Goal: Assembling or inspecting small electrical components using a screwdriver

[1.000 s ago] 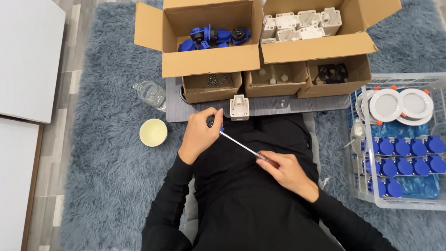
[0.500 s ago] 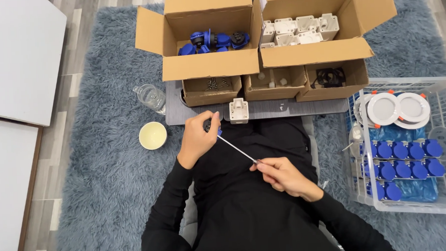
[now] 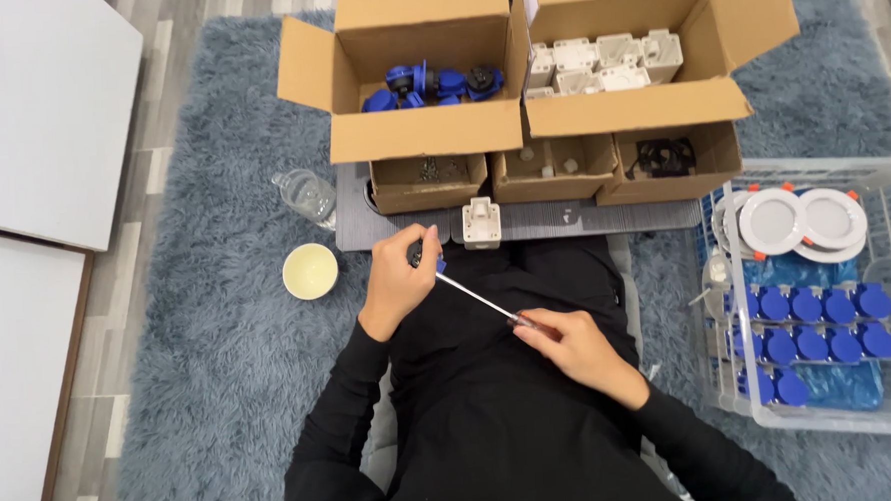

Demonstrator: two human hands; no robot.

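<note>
At the far left lie two flat white boards [image 3: 44,108] on the grey wood-look floor [image 3: 161,52], beside a shaggy grey-blue rug [image 3: 220,371] that spreads under everything else. On the rug stands a small round cream-coloured bowl [image 3: 310,270], and just above it lies a clear plastic bottle [image 3: 306,195] on its side.

The left hand [image 3: 399,281] is curled closed around a small dark part with a blue piece [image 3: 428,255], pinched between thumb and fingers; the part itself is too small to make out. A thin metal screwdriver [image 3: 476,297] slants from that part down to the right, its tip meeting the held piece. The right hand [image 3: 570,343] is closed around the screwdriver's dark reddish handle, over the lap of the person's black clothing [image 3: 493,429].

Just above the left hand, a small white plastic box-shaped housing [image 3: 481,221] sits on a grey ribbed board [image 3: 584,217]. Behind it stand three low open cardboard trays [image 3: 552,166] holding small parts. Above them, an open cardboard box [image 3: 425,131] holds blue round plugs, and next to it a second open cardboard box [image 3: 640,107] holds white plastic housings.

At the far right, a white wire-sided plastic basket [image 3: 823,419] holds two round white ceiling lamps [image 3: 805,220] and rows of blue round caps [image 3: 819,324].
</note>
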